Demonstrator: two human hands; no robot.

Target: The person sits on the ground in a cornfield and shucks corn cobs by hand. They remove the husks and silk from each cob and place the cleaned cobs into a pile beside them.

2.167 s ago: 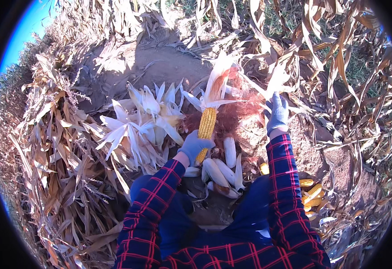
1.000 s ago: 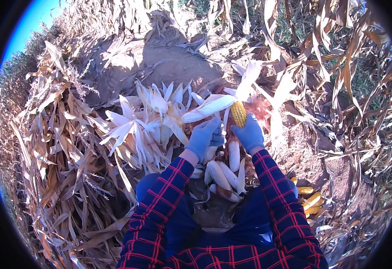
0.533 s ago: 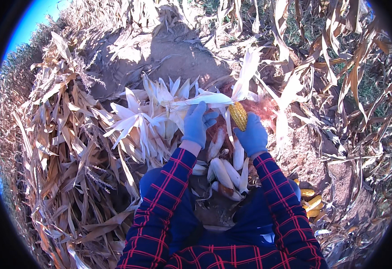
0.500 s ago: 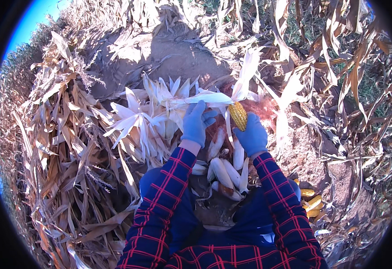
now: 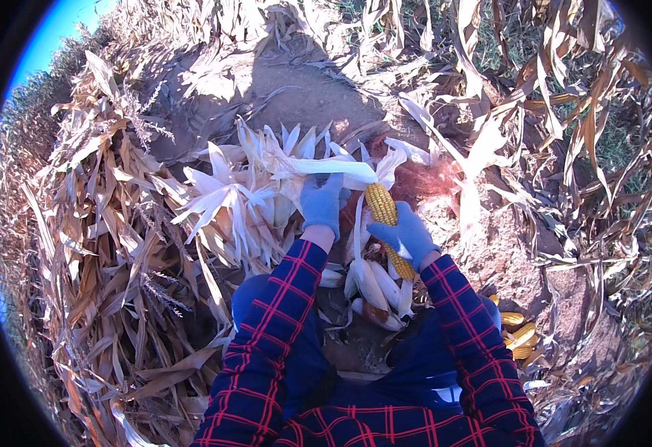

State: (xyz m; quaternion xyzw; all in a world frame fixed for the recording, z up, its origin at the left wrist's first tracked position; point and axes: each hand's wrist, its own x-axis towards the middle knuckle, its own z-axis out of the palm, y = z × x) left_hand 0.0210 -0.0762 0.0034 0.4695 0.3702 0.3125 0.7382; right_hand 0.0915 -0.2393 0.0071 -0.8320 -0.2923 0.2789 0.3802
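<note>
My right hand (image 5: 404, 235), in a pale blue glove, is closed around a yellow corn cob (image 5: 381, 204), whose kernels show above and below the fingers. Pale husk (image 5: 333, 167) still hangs from the cob's far end and stretches left across my left hand (image 5: 321, 203). That gloved hand is closed at the husk, its fingertips partly hidden under it. Just nearer than the hands, several ears in white husks (image 5: 374, 287) lie in a heap between my knees.
Stripped husks (image 5: 229, 194) are heaped left of my hands, beside a large stack of dry corn stalks (image 5: 110, 246). Several bare yellow cobs (image 5: 521, 339) lie on the ground by my right knee. Reddish corn silk (image 5: 434, 182) and loose leaves cover soil ahead; dry stalks stand at right.
The cob has come nearer to me and slightly left in my right hand, and more of its kernels show. The husk piece that stood upright at its far end has dropped.
</note>
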